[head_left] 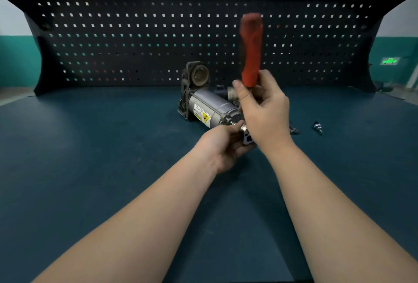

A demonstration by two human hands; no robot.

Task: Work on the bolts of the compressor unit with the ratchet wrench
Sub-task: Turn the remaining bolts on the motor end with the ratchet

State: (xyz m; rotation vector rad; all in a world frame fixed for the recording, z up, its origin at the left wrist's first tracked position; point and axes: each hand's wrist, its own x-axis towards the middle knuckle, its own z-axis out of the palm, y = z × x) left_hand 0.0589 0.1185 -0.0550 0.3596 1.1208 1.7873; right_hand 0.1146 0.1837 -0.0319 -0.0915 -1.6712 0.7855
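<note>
The compressor unit [204,104], a silver cylinder with a yellow warning label and a black end bracket, lies on the dark blue bench [90,158]. My right hand [264,113] grips the ratchet wrench by the lower end of its red handle [251,49], which points up and is blurred. The wrench head is hidden behind my hands at the unit's near end. My left hand [222,147] holds the metal flange [247,137] at that near end, fingers around it. No bolt is clearly visible.
A small dark fitting [317,127] lies on the bench to the right. Another small part [294,130] sits just right of my right wrist. A black pegboard [135,33] stands behind the unit. More compressor parts [226,91] sit behind my right hand.
</note>
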